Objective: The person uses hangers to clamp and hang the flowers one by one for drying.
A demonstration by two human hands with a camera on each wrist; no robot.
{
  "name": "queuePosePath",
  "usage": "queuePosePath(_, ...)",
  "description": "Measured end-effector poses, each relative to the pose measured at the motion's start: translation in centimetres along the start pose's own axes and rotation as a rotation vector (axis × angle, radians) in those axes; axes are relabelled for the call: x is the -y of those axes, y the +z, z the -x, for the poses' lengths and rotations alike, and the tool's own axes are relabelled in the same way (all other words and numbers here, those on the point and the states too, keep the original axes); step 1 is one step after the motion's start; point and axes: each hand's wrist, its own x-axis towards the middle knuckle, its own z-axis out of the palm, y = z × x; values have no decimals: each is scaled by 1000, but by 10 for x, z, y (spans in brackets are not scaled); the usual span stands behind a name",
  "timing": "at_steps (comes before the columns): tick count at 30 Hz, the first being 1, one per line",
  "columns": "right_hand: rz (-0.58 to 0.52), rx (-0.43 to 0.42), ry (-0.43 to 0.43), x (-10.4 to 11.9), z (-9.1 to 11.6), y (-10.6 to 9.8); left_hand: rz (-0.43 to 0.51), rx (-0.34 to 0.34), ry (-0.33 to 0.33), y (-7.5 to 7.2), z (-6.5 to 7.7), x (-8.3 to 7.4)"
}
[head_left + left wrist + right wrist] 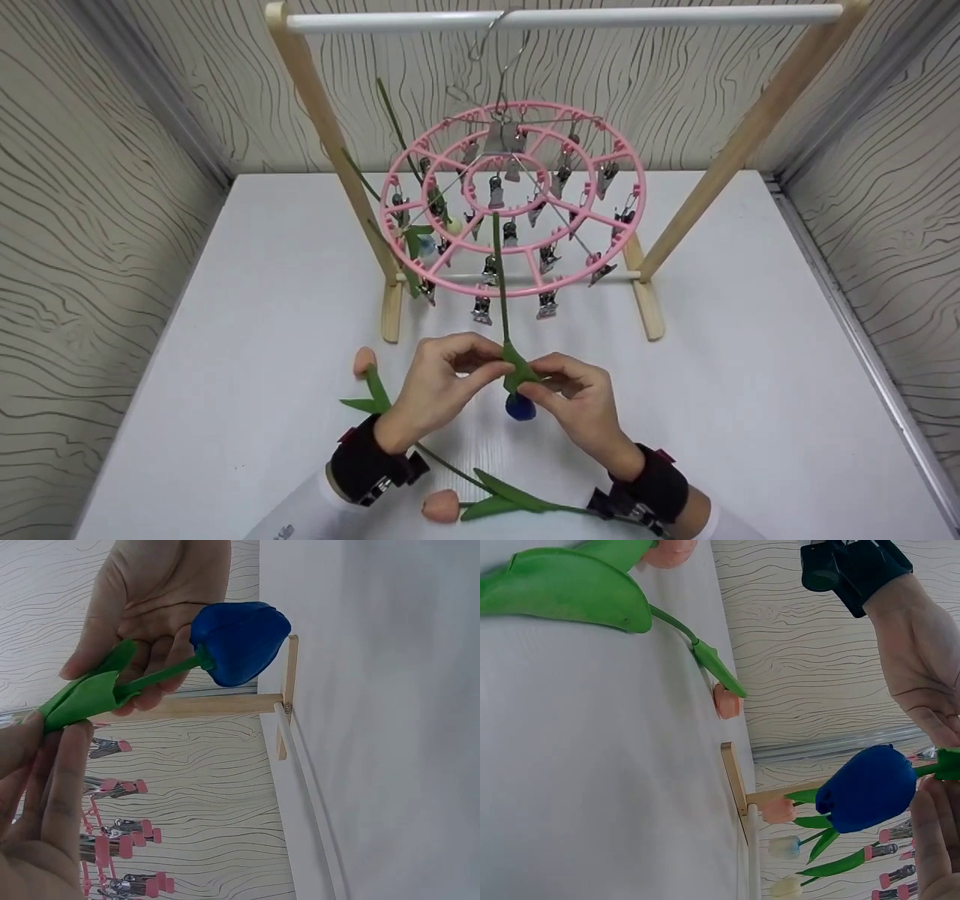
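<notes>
A blue artificial tulip (pixel 520 406) hangs bloom-down in front of the rack, its green stem pointing up toward the pink clip hanger (pixel 540 289). My left hand (pixel 439 386) pinches it at the green leaves near the stem's lower part. From the other side, my right hand (pixel 585 405) holds a leaf between thumb and fingers, just above the bloom. In the left wrist view the blue bloom (pixel 240 643) faces away from both hands. Two peach tulips lie on the table: one (pixel 364 363) beyond my left wrist, the other (pixel 441 506) between my forearms.
The round hanger with several metal clips hangs from the white bar (pixel 637 15) of a wooden stand (pixel 739 142). On its left side hang more tulips, among them peach (pixel 778 810), pale blue (pixel 784 846) and cream (pixel 786 886) ones. Patterned walls surround the white table (pixel 750 360).
</notes>
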Motion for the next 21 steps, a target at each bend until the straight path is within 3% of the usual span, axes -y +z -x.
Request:
queuePosePath(8, 66, 6, -28, -3, -3, 4, -54, -19, 2, 0, 0, 1)
queuePosePath(21, 57, 40, -72, -6, -6, 5, -97, 0, 36, 0, -1, -1)
